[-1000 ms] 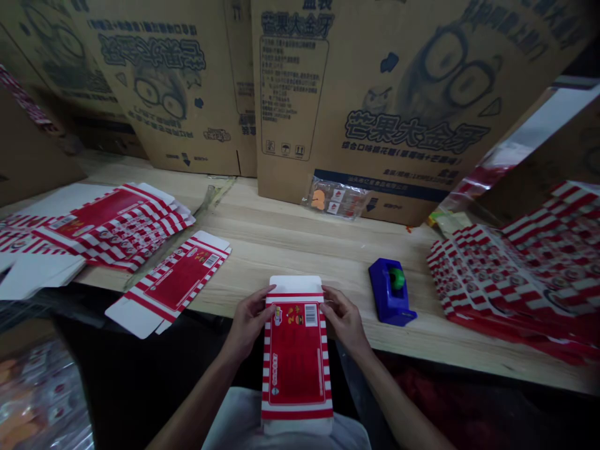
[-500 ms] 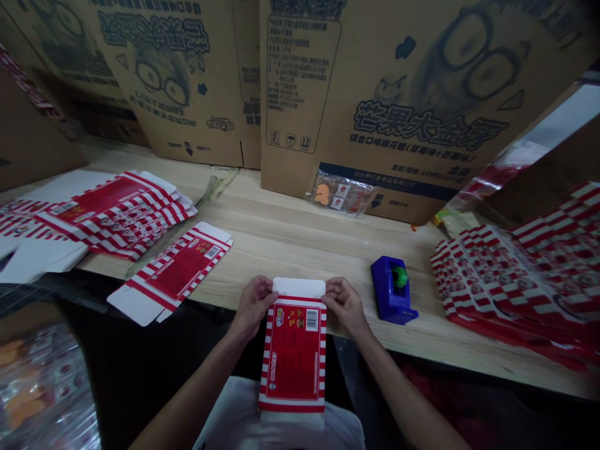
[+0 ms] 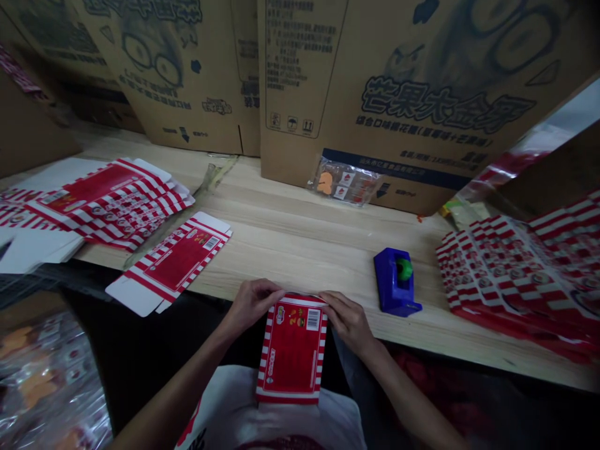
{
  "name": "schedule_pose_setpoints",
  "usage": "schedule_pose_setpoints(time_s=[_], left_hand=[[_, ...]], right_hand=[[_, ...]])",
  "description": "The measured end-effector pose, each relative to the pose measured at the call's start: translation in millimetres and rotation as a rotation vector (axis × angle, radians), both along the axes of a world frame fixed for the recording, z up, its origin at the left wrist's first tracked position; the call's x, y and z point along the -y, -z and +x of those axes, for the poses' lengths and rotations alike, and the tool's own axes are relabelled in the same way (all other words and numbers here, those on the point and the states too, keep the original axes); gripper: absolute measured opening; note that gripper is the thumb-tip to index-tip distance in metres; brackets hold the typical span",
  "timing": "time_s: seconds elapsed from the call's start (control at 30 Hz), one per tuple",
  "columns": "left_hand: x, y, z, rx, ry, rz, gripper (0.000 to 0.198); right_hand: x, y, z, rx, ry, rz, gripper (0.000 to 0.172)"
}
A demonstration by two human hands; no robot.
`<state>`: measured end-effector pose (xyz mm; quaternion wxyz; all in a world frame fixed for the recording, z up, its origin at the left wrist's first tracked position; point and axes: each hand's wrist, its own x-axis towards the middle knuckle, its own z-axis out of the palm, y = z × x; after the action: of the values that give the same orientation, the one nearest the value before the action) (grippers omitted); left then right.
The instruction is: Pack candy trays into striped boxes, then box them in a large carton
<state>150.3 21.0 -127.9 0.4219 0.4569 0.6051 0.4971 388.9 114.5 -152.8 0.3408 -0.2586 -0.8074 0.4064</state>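
A red and white striped carton (image 3: pixel 294 350) leans between my body and the table's front edge, its printed face with a barcode turned up. My left hand (image 3: pixel 255 303) closes its fingers on the carton's upper left corner. At the upper right corner, my right hand (image 3: pixel 347 315) grips with its fingers bent over the top edge. The white end flap does not show above the red top edge. To the left of my hands, another flat carton (image 3: pixel 180 259) lies with its lower end past the table edge. A blue tape dispenser (image 3: pixel 394 287) with a green core stands to the right.
A fanned pile of flat cartons (image 3: pixel 112 200) lies at the left. Striped cartons (image 3: pixel 510 269) stand packed at the right. Large brown boxes (image 3: pixel 300 150) line the back, with a clear candy packet (image 3: pixel 347 181) before one. More packets (image 3: pixel 47 375) fill a container at lower left.
The white top flap, upright between my hands before, has folded down out of sight. My fingers have moved inward over the top edge. The view has shifted slightly.
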Motion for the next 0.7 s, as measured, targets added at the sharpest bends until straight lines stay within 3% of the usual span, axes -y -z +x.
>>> schedule_pose_setpoints(time_s=[0.13, 0.27, 0.37, 0.5, 0.6, 0.7], left_hand=[[-1.1, -17.3, 1.6, -0.156, 0.065, 0.031, 0.021], [-8.8, -30.2, 4.3, -0.222, 0.084, 0.027, 0.025], [-17.2, -31.4, 5.4, -0.246, 0.124, 0.014, 0.033], [-24.3, -24.2, 1.8, -0.282, 0.116, -0.001, 0.041], [-24.4, -20.8, -3.5, -0.303, 0.116, 0.011, 0.036], [-22.2, -20.2, -7.5, -0.277, 0.12, 0.031, 0.031]], right_hand=[[-3.0, -7.1, 1.9, 0.057, 0.014, 0.026, 0.018], [-22.3, -30.3, -11.8, 0.263, -0.003, 0.123, 0.018], [-35.1, -48.4, -29.1, 0.457, -0.144, 0.27, 0.012], [-41.2, -57.4, -43.8, 0.602, -0.267, 0.437, 0.02], [-42.4, -55.3, -40.4, 0.461, -0.313, 0.259, 0.028], [-42.3, -51.2, -30.1, 0.209, -0.187, -0.206, 0.034]])
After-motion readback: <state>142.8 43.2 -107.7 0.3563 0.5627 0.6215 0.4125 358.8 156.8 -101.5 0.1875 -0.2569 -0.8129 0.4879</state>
